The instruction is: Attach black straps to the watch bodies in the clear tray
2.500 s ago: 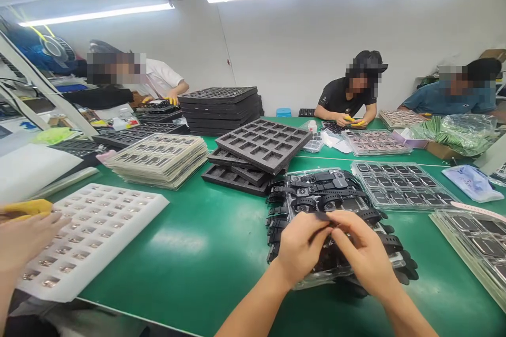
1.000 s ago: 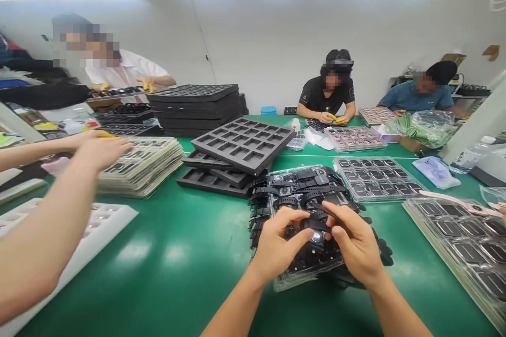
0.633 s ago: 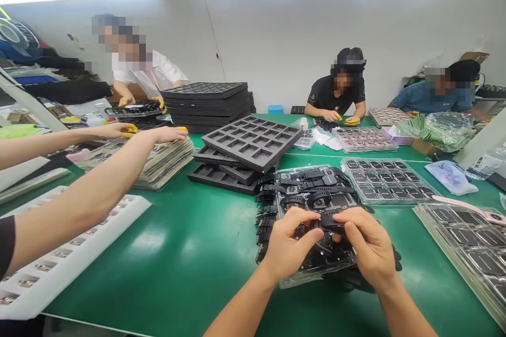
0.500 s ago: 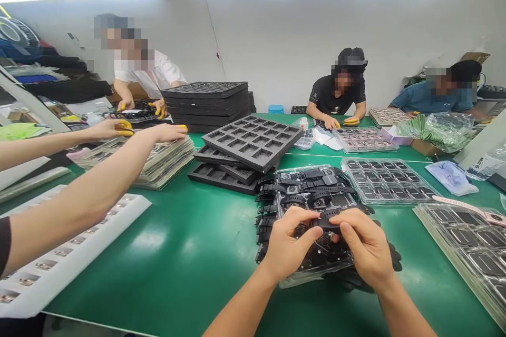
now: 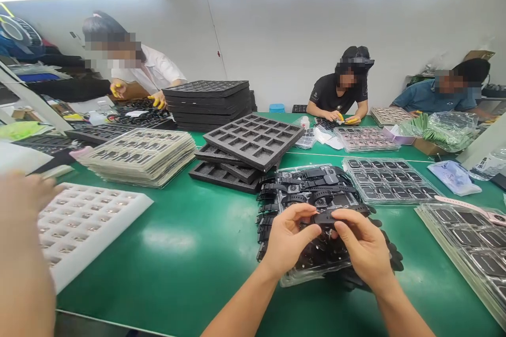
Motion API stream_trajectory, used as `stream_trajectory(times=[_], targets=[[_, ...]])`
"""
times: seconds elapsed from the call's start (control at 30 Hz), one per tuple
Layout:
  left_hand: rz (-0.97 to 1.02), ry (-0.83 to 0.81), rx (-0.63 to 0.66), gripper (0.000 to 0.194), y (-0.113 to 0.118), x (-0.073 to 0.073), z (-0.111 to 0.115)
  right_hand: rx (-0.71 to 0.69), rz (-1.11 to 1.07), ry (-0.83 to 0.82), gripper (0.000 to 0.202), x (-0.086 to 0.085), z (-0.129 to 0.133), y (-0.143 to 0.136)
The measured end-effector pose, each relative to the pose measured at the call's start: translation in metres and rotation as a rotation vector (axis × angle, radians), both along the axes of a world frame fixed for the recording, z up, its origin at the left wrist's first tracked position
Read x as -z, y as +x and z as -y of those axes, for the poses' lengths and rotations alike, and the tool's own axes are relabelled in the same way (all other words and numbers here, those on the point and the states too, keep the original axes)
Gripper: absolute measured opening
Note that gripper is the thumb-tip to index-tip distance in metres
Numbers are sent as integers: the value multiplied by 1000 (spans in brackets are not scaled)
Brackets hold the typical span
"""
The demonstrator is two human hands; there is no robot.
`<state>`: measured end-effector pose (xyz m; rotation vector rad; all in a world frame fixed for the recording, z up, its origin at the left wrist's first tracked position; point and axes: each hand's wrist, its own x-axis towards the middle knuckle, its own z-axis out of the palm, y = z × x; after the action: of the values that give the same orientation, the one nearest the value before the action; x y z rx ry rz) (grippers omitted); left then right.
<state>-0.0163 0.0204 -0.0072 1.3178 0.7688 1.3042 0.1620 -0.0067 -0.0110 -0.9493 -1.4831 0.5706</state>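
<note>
Both hands meet above the heap of black watches: the left hand (image 5: 286, 239) pinches one end of a black watch strap (image 5: 330, 217) between thumb and forefinger, and the right hand (image 5: 363, 247) grips the other end, so the strap hangs just over the clear tray (image 5: 316, 274) at about 5 o'clock on the green table (image 5: 190, 253). Whether a watch body sits on that strap is hidden by the fingers. To do this well, I judge the grip should stay near the strap ends, fingertips off any glass face, with the piece kept low over the tray so a slip lands it among the watches (image 5: 312, 189) and not on the floor. At 12 o'clock lie black foam trays (image 5: 253, 142); at 2 o'clock a clear blister tray (image 5: 389, 180); at 9 o'clock a white foam tray (image 5: 87, 216), with a co-worker's blurred arm (image 5: 23, 253) in front of it
</note>
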Motion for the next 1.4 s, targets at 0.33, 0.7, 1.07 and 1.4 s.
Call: stream_trajectory(times=[0.33,0.7,1.07,1.4], targets=[[-240,95,-9,23,-3,-6,0,125,81,28,10,-3,0,6],[-14,-68,-109,16,8,-1,0,100,8,0,10,4,-4,1],[-178,152,-205,15,6,0,4,95,122,5,10,-1,-4,4],[-11,-19,-130,21,11,0,5,105,-24,4,11,0,0,0]])
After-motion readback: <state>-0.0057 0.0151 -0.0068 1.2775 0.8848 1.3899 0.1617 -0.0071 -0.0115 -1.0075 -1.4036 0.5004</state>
